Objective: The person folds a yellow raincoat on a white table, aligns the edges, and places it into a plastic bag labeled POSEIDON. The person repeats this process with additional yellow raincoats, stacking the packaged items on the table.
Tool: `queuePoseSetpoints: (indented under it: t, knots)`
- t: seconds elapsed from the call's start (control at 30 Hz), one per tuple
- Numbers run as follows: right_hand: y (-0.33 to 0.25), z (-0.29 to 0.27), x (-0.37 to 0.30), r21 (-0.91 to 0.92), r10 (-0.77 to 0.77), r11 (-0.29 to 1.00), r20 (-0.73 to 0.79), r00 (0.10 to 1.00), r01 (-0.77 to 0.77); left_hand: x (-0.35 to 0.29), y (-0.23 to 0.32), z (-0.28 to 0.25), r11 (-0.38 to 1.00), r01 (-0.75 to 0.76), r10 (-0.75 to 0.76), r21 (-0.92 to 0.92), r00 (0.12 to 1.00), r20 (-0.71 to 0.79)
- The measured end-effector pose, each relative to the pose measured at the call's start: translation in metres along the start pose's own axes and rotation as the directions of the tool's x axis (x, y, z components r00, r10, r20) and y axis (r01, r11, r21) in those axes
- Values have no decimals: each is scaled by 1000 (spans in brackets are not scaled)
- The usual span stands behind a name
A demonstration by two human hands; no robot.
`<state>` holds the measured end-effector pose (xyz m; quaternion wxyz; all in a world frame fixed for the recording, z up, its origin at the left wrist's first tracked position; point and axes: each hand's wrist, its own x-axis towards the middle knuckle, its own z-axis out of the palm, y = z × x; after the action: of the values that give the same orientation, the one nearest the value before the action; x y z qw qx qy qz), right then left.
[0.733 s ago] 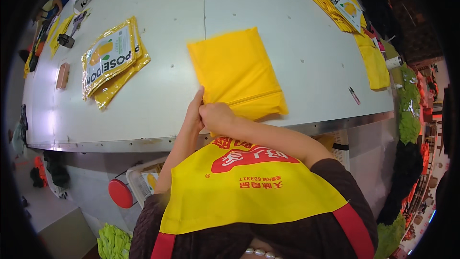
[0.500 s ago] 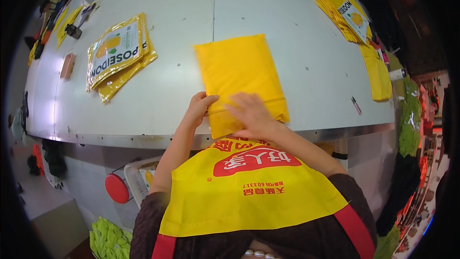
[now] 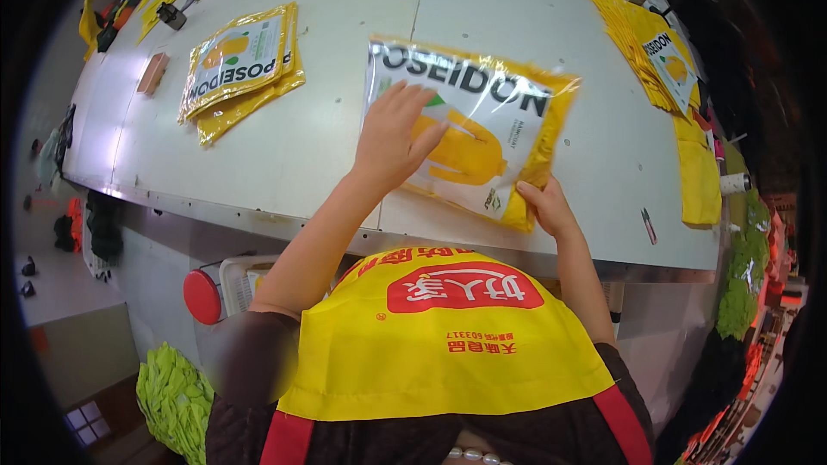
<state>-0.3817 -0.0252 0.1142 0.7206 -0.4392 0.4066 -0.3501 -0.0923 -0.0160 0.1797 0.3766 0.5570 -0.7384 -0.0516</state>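
Package (image 3: 474, 146) has flipped, left fingers (image 3: 399, 98) partly hiding it.

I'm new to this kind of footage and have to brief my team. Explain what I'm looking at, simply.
There is no machine here: these are a person's own two bare hands. The camera sits on that person's head and looks down; its wide fisheye lens makes straight edges bend. The yellow apron at the bottom is the wearer's.

The right hand holds a glossy yellow package with a white printed panel by its lower right edge. The left hand lies over the panel, fingers spread.

On the pale table, similar packages lie to the left, and a fanned yellow stack lies at the far right.
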Motion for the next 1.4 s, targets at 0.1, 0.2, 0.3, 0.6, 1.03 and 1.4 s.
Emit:
queuePoseSetpoints:
  t: [0.1, 0.2, 0.3, 0.6, 1.03, 1.4]
  knots:
    - [24, -36, 15, -630, 6, 758, -248, 969, -166, -61, -46, 46, 910, -2, -35, 414, 996, 83]
    - [31, -50, 20, -539, 93, 790, -363, 927, -291, -91, -46, 47, 941, 179, -177, 289, 984, -33]
    - [18, -37, 35, -317, 221, 887, -344, 912, -334, -110, -68, 49, 851, 525, -522, -33, 836, -171]
    - [23, -16, 81, -689, 21, 721, -91, 996, -78, -147, -42, 7, -270, 671, -799, -691, 244, 550]
    - [10, 112, 27, -647, 246, 762, 302, 921, 8, -265, 11, -59, -150, 321, -983, -935, 56, 177]
    - [21, 288, -18, -724, 360, 666, 522, 773, 178, -406, 44, -66, -250, 68, -948, -966, -222, 229]
